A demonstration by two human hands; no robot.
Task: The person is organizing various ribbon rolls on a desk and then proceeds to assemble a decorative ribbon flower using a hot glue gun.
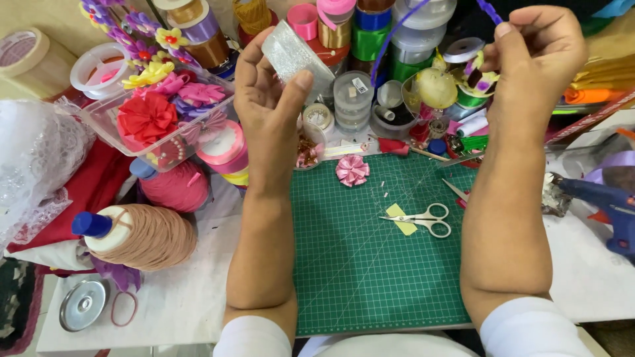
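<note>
My left hand is raised above the far edge of a green cutting mat and holds a roll of silver glitter ribbon between thumb and fingers. My right hand is raised at the upper right, pinching the end of a thin purple ribbon that curves up and across toward the left. On the mat lie a pink ribbon flower, white-handled scissors and a small yellow paper piece.
Ribbon spools and small jars crowd the back. A clear box of fabric flowers stands at left, with pink and tan thread cones. A blue glue gun lies at right. A metal lid sits front left.
</note>
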